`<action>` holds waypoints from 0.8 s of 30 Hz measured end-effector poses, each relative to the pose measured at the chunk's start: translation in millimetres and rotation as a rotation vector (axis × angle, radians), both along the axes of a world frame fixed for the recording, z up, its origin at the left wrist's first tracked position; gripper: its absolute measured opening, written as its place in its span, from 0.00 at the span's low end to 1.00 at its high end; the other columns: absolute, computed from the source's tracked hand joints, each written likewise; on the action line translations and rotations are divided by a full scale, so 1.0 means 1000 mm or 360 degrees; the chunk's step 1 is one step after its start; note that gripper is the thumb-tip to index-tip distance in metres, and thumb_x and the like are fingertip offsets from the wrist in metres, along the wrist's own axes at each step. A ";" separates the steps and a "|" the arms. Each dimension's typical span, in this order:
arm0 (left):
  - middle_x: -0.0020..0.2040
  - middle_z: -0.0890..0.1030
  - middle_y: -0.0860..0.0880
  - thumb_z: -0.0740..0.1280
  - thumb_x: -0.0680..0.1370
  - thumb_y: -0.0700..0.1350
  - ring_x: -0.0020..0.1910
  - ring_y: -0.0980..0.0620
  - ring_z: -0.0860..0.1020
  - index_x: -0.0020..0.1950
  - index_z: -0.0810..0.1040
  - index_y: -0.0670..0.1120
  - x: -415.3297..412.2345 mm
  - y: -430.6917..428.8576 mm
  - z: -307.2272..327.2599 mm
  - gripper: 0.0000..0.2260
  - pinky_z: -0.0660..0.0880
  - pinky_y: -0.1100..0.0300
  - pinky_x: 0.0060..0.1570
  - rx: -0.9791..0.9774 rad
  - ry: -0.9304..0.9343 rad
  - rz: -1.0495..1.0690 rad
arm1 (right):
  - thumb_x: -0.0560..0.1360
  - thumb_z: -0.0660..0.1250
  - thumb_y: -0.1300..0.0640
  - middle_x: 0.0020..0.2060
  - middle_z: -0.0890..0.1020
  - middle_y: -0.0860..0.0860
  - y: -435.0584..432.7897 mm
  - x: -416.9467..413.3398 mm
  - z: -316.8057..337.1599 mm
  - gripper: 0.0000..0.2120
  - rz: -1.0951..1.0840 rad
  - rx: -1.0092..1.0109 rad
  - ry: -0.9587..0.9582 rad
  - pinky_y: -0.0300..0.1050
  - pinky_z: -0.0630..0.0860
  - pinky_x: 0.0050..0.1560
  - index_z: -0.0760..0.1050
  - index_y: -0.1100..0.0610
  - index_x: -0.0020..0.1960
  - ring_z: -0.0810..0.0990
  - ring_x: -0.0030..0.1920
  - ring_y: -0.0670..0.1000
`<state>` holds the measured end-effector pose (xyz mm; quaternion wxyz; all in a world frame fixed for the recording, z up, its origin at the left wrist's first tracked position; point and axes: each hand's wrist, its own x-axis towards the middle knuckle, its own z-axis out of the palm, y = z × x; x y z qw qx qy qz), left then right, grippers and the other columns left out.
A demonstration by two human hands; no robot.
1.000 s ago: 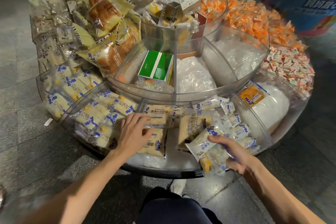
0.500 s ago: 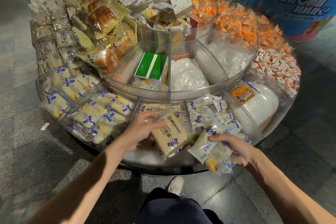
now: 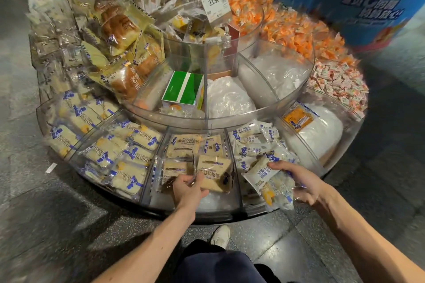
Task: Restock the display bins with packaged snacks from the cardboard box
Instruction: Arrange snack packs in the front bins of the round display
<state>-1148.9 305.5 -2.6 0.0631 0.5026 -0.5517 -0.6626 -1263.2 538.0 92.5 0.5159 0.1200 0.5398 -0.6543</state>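
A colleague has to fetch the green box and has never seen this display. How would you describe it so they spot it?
Start at the round clear display stand and find its raised middle ring. In the compartment left of the white bags sits the green box. It is the only carton there, green with a white stripe.

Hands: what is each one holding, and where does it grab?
The left hand pinches a tan sliced-bread packet by its near edge; the right hand grips white-and-blue plastic snack packets by their right ends.
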 end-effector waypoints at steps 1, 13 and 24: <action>0.52 0.79 0.42 0.72 0.77 0.42 0.45 0.44 0.83 0.49 0.74 0.41 0.000 0.003 -0.006 0.09 0.80 0.62 0.34 -0.0164 -0.0045 -0.0035 | 0.74 0.72 0.59 0.37 0.84 0.61 0.000 0.000 0.001 0.14 -0.0040 -0.0001 -0.0039 0.41 0.71 0.15 0.80 0.69 0.53 0.80 0.22 0.53; 0.54 0.73 0.46 0.68 0.77 0.58 0.47 0.49 0.75 0.57 0.67 0.48 0.012 -0.005 -0.020 0.19 0.73 0.57 0.41 -0.1539 -0.0401 -0.0838 | 0.80 0.61 0.63 0.37 0.85 0.61 -0.004 0.008 0.004 0.11 -0.0085 -0.0057 0.0004 0.41 0.76 0.21 0.76 0.69 0.57 0.84 0.27 0.54; 0.50 0.80 0.54 0.64 0.81 0.54 0.48 0.57 0.77 0.54 0.78 0.50 -0.011 0.028 0.067 0.09 0.70 0.65 0.46 -0.0679 0.0347 -0.1067 | 0.75 0.69 0.56 0.51 0.85 0.63 -0.013 0.018 -0.001 0.18 0.0276 -0.0051 0.0112 0.46 0.83 0.42 0.79 0.67 0.59 0.86 0.43 0.57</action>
